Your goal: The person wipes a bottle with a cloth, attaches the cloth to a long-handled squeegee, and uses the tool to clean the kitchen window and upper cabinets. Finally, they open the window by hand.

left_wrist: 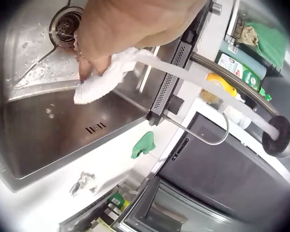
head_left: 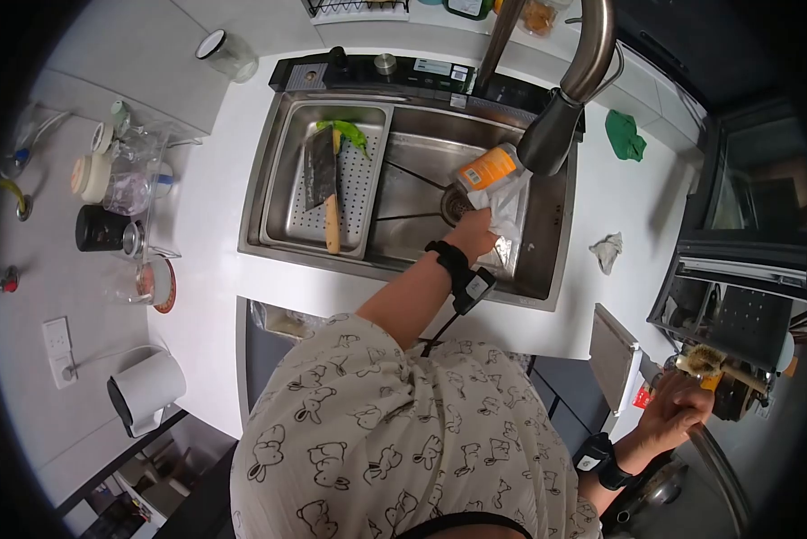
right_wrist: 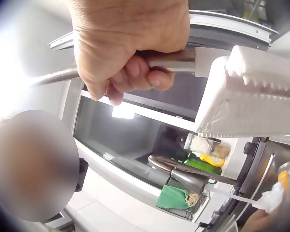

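My left hand (head_left: 473, 235) reaches into the sink's right basin (head_left: 403, 193) and grips a wet white cloth (head_left: 509, 205). In the left wrist view, water from the faucet (left_wrist: 279, 135) runs onto the cloth (left_wrist: 99, 87) beside the fingers. A clear container with an orange label (head_left: 489, 169) lies just beyond the hand. My right hand (right_wrist: 130, 53), off to the right of the sink, curls round a metal pole (right_wrist: 171, 62). At the pole's end, in the right wrist view, is a flat white head (right_wrist: 253, 94).
A perforated tray (head_left: 359, 202) at the sink's left holds a cleaver (head_left: 321, 171) and green peppers (head_left: 348, 133). On the right counter lie a green cloth (head_left: 625, 136) and a crumpled whitish cloth (head_left: 607, 252). Jars and a white kettle (head_left: 148, 392) stand left.
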